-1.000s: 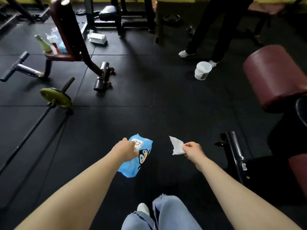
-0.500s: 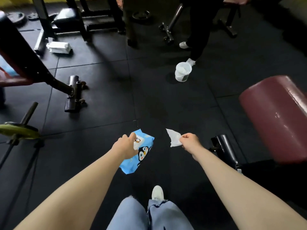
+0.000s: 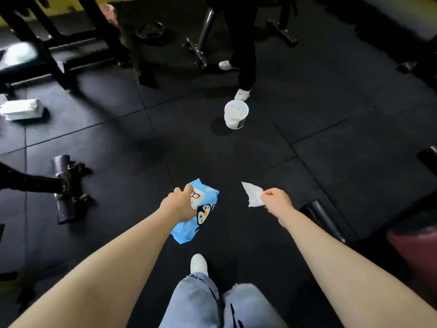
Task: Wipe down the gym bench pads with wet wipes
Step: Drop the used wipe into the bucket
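a blue wet-wipe pack (image 3: 197, 213) is gripped at its top by the left hand (image 3: 179, 204), fingers curled. at its 3 o'clock, a white wipe (image 3: 253, 194) is pinched by the right hand (image 3: 276, 201). a maroon bench pad (image 3: 415, 250) is seen at 4 o'clock.

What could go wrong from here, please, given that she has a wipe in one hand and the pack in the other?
1. The right hand only pinches the wet wipe by one edge, so it could slip to the floor and pick up dirt before reaching a pad.
2. The left hand grips the blue wipe pack near its top; if its flap is open, the wipes may dry.
3. The white cup stands ahead and could be kicked.
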The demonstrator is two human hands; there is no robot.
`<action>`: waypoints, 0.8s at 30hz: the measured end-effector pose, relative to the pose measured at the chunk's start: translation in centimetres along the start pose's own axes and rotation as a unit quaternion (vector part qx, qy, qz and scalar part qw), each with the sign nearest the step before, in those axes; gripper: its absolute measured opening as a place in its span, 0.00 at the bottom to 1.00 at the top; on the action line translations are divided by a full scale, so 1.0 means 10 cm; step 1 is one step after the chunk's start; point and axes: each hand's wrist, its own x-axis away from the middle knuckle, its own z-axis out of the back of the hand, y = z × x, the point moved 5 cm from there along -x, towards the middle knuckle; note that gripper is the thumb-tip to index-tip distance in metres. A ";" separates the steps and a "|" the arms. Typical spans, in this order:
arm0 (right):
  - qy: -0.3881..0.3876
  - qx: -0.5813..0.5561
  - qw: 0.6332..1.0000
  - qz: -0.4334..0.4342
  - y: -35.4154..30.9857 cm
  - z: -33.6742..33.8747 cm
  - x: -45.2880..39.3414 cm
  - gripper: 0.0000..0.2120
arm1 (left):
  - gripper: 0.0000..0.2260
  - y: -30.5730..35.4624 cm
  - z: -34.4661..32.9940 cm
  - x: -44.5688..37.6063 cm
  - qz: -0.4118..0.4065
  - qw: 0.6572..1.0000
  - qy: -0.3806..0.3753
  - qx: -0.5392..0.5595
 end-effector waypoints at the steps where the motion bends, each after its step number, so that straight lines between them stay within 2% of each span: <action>1: 0.009 -0.006 1.000 -0.005 -0.10 0.02 -0.09 0.05 | 0.29 0.00 0.13 -0.15 -0.007 1.000 -0.001 -0.009; 11: 0.058 -0.045 0.997 -0.037 -0.90 0.44 -1.21 0.09 | 0.35 0.40 1.14 -1.64 -0.042 0.998 -0.014 -0.052; 24: 0.032 -0.028 0.997 -0.061 -2.12 1.04 -3.10 0.04 | 0.36 1.16 2.38 -3.52 -0.020 1.000 0.000 -0.018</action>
